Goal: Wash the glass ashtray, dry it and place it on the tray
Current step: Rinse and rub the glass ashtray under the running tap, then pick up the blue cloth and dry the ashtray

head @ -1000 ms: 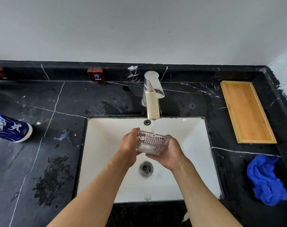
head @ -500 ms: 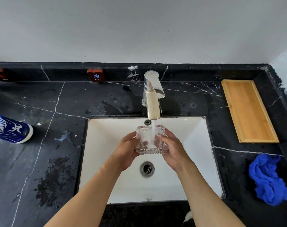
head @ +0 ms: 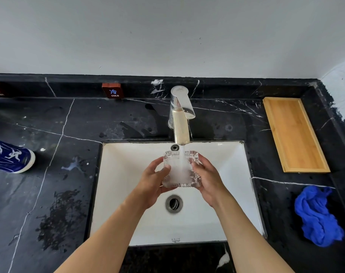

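A square ribbed glass ashtray (head: 180, 170) is held over the white sink (head: 232, 166), its hollow facing up under the running faucet (head: 180, 115). Water pours into it and foams white. My left hand (head: 152, 182) grips its left side, thumb inside the hollow. My right hand (head: 209, 180) grips its right side. The empty wooden tray (head: 293, 134) lies on the black counter at the far right. A crumpled blue cloth (head: 317, 215) lies on the counter in front of the tray.
A blue and white packet (head: 10, 156) lies on the counter at the left edge. A red COLD tag (head: 112, 90) sits on the back ledge. Water splashes mark the counter left of the sink. The drain (head: 174, 203) is below the ashtray.
The ashtray was on its side a second ago; both hands turned it so its hollow faces up under the stream, and water now fills it.
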